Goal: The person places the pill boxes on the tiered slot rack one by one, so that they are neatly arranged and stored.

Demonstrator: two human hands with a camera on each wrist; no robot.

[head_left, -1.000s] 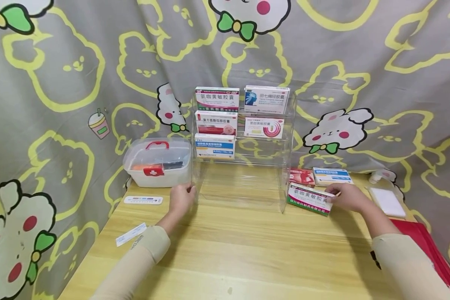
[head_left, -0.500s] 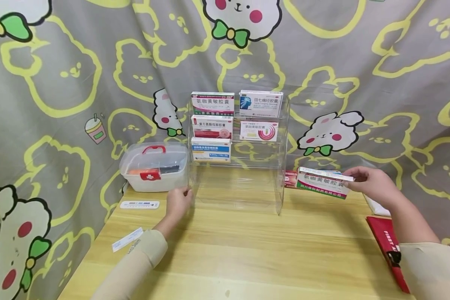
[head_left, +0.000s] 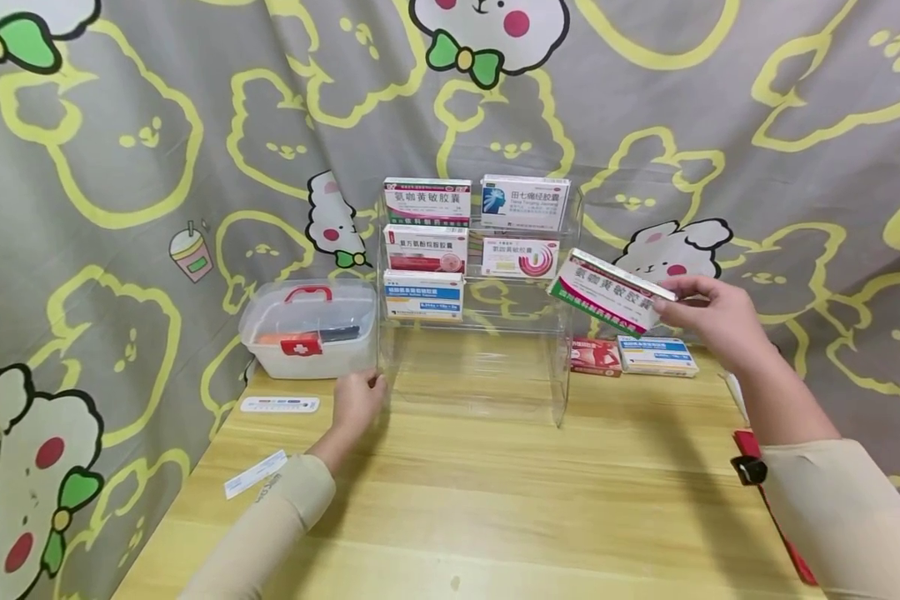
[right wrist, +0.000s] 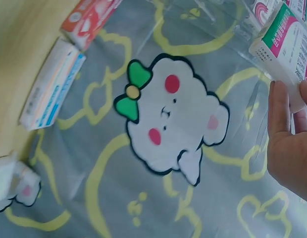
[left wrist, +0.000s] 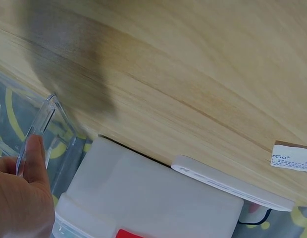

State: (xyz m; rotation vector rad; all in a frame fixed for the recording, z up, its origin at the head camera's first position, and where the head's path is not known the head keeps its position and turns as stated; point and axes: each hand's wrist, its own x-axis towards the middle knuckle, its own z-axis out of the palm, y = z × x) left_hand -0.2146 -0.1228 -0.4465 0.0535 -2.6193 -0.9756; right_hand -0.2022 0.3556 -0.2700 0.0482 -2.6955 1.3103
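Note:
A clear acrylic display rack [head_left: 480,367] stands at the back of the table with several medicine boxes on its upper tiers. My left hand [head_left: 358,400] pinches the front edge of its left side panel; in the left wrist view, the thumb of that hand [left wrist: 25,198] lies against the clear plastic. My right hand [head_left: 716,321] holds a white, green and magenta medicine box [head_left: 607,292] by its right end, tilted, in the air beside the rack's right side. The right wrist view catches the same box [right wrist: 287,47] between thumb and fingers.
A red box [head_left: 596,357] and a blue-white box [head_left: 657,356] lie right of the rack. Left of it are a lidded first-aid case [head_left: 311,333], a white thermometer-like strip [head_left: 280,405] and a paper packet [head_left: 256,474]. A red pouch [head_left: 791,533] is partly under the right sleeve.
My right hand has lifted the green and magenta box off the table, first rightward, then up and left toward the rack. The left hand stays on the rack's side.

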